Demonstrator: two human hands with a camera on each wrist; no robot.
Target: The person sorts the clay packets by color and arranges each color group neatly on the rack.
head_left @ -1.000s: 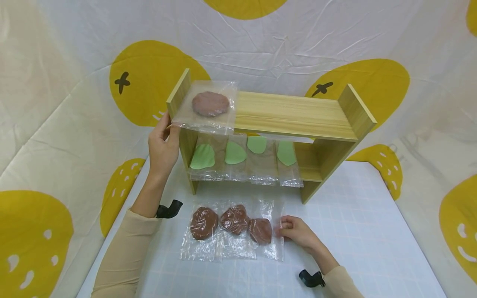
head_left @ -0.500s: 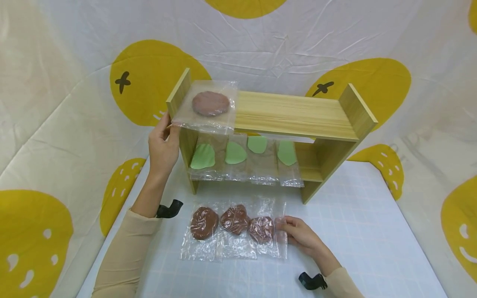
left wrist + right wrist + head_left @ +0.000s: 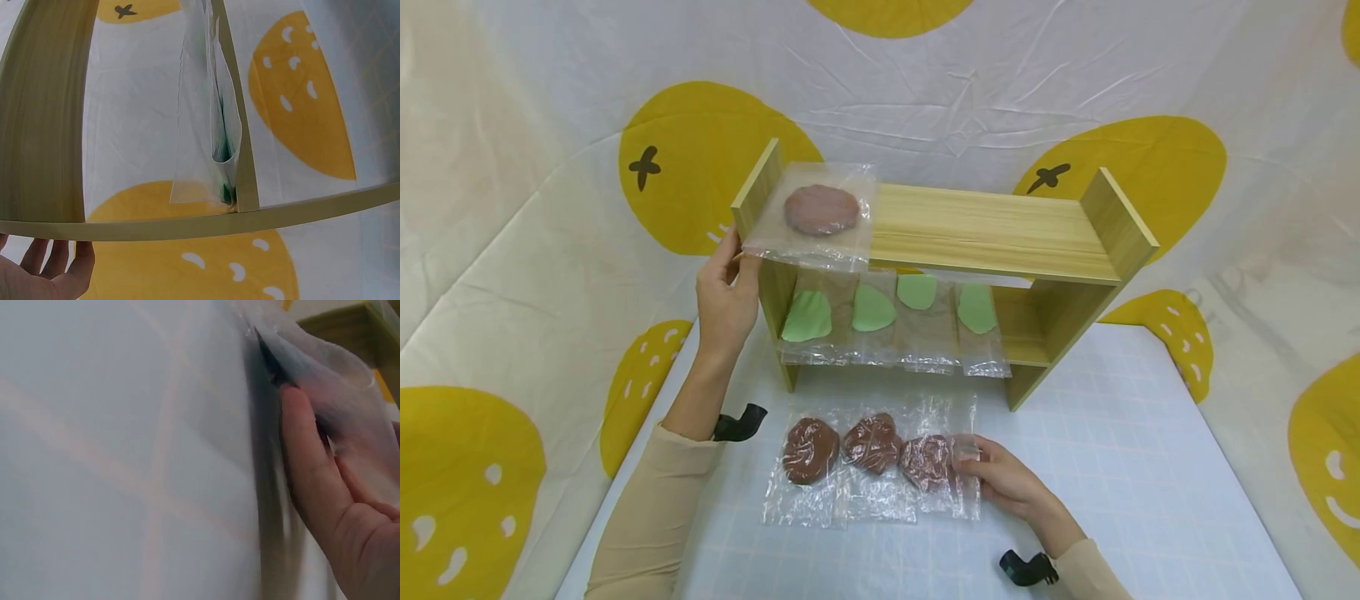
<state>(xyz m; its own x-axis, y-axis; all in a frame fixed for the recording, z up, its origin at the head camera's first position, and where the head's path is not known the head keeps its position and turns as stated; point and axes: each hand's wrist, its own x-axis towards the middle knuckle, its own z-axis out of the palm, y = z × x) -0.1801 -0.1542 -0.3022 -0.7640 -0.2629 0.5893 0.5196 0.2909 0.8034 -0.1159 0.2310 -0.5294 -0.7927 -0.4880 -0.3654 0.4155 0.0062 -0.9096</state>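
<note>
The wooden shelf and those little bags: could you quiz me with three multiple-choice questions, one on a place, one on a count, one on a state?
1. Where does the bagged brown patty on the wooden shelf lie?
A top board, left end
B lower board
C on the table

2. How many green bagged pieces sit on the lower board?
A two
B four
C six

3. What is the right hand doing?
A hanging idle
B pinching the rightmost brown bag on the table
C gripping the shelf

Answers: 1 A, it lies beside the left upright. 2 B, four green shapes in a row. 3 B, fingers close on the bag's edge.
</note>
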